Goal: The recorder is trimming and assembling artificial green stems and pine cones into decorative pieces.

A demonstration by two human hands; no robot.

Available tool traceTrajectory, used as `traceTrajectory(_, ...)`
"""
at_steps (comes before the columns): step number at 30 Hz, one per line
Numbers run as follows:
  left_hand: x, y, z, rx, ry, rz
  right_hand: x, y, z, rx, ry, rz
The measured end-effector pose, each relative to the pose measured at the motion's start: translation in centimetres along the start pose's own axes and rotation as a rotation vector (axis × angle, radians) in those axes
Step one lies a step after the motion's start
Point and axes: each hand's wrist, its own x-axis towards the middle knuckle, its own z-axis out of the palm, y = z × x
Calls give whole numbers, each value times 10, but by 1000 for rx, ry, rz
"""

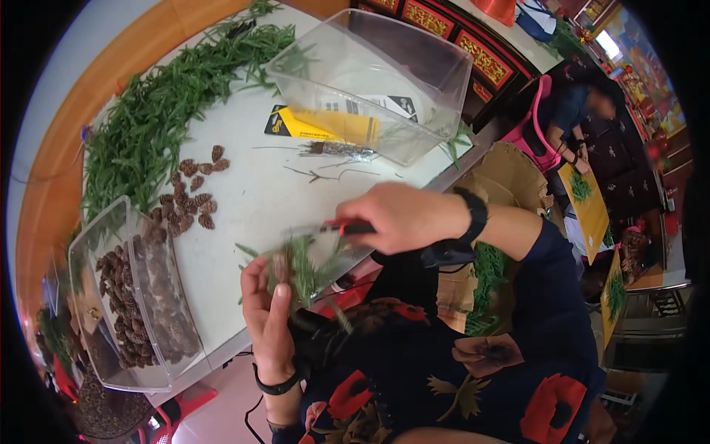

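I've got the left hand (268,317) pinching a brown scaly pinecone (280,268), feathery green sprig (305,268) just right of it. My right hand (403,217) is wrapped round a red-and-black-handled metal tool (355,228), blurry tip pointing left by the sprig.

Small print on the yellow-and-black card (305,123) is too blurred to read.

Your left hand (270,314) can pass over the white table's (248,200) middle. Pine cones (201,199) and green sprigs (151,111) block its left; a clear tub (442,85), far right.
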Motion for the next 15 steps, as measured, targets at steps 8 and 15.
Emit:
traceTrajectory(8, -14, 43, -1, 14, -165, 147, 3, 40, -122, -211, 620, 324)
traceTrajectory(15, -20, 82, 20, -442, -796, 431, 3, 23, -77, -263, 917, 151)
